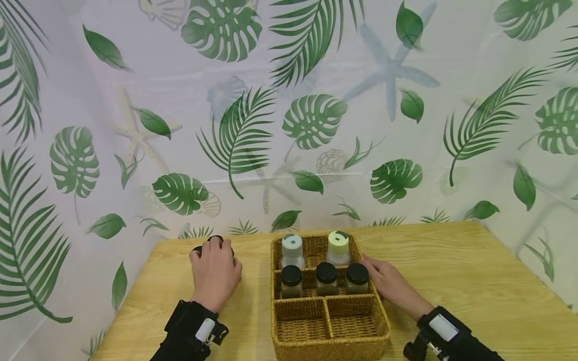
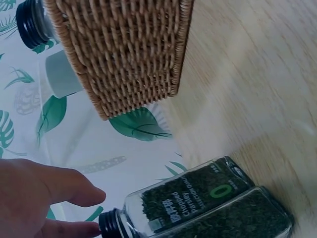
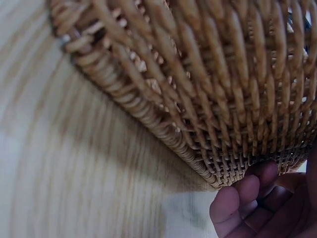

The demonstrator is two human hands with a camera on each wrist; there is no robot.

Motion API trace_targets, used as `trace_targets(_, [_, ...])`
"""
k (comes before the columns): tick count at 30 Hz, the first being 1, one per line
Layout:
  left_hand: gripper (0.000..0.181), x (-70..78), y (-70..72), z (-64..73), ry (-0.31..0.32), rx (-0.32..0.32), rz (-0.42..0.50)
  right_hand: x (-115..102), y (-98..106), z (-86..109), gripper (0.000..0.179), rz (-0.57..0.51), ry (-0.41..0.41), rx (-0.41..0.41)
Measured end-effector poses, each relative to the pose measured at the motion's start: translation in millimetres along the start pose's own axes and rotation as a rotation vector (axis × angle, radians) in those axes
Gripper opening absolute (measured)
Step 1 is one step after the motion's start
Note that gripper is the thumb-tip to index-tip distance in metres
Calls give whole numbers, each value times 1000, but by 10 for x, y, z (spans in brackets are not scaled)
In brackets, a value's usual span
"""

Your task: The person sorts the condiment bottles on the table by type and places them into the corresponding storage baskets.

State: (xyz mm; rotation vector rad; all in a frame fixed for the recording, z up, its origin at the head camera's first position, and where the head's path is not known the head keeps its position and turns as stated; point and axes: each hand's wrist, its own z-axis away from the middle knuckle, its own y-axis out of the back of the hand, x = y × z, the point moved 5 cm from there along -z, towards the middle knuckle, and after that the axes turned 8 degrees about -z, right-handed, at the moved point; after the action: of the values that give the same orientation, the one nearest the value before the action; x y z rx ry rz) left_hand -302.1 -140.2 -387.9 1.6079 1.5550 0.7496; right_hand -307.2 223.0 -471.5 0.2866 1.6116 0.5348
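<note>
In my head view, the left hand [image 1: 217, 273] masks most of the black-capped jars [image 1: 215, 237] beneath it. My left-wrist view crops the nearer herb jar [image 2: 240, 215] at the lower edge; I cannot read the fine print [image 2: 197, 192] on the farther jar [image 2: 171, 201]. My right-wrist view truncates the basket [image 3: 218, 74] and right hand [image 3: 262, 206].

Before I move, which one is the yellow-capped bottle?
On the wooden table sits a divided wicker basket. The yellow-capped bottle stands in its back compartment, right of the white-capped bottle. Only its cap is yellow; the others are white or black.
</note>
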Motion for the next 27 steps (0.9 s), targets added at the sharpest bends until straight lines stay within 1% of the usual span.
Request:
trace_targets(4, [17,-10,-54,-2,-7,-7,-32,-13,-1,0,55,11,18,3])
trace_targets(12, [17,-13,-92,-20,-26,23,-56,-40,15,50,55,8,43,14])
trace_targets(15, [17,-16,-91,-26,-32,30,-46,-53,19,57,56,14,50,15])
trace_targets(22, [14,3,-70,-37,-48,18,-4,-43,20,50,55,-4,45,24])
trace_targets(25, [12,13,-42,-33,-57,27,16,-32,17,46,55,-20,28,21])
trace_targets(27, [12,17,-22,-23,-61,32,32,-19,13,41,55,-32,2,14])
